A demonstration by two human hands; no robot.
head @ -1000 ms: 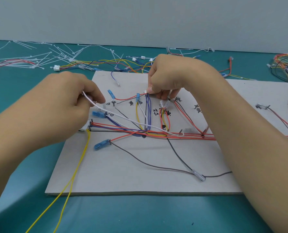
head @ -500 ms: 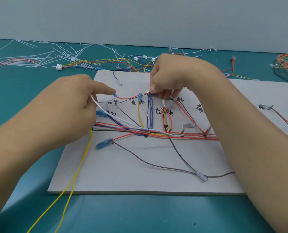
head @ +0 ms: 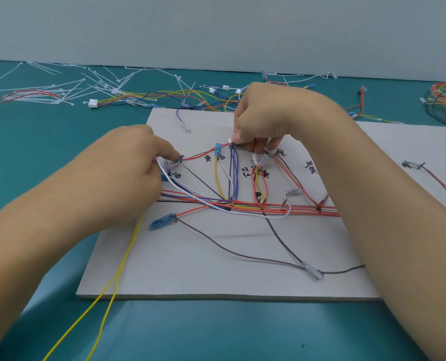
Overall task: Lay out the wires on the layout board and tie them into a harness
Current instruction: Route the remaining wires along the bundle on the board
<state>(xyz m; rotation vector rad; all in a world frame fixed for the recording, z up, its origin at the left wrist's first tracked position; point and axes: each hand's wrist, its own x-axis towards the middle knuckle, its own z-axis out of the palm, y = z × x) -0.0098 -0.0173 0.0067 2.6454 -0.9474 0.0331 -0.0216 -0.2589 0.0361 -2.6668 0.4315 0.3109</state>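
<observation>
Yellow wires [head: 117, 269] trail off the left edge of the layout board [head: 216, 269] onto the worktop [head: 34, 152]. The left hand [head: 128, 178], held above the board a second ago, has been lowered to the board's upper-left peg [head: 180, 159]. The white wire [head: 190, 195] is pinched in its curled fingers and pressed down there. Near the board's top centre, the white connector [head: 229, 140] is kept pinched by the right hand [head: 266, 118]. The white wire is judged nearly routed, and tying is judged not yet begun.
</observation>
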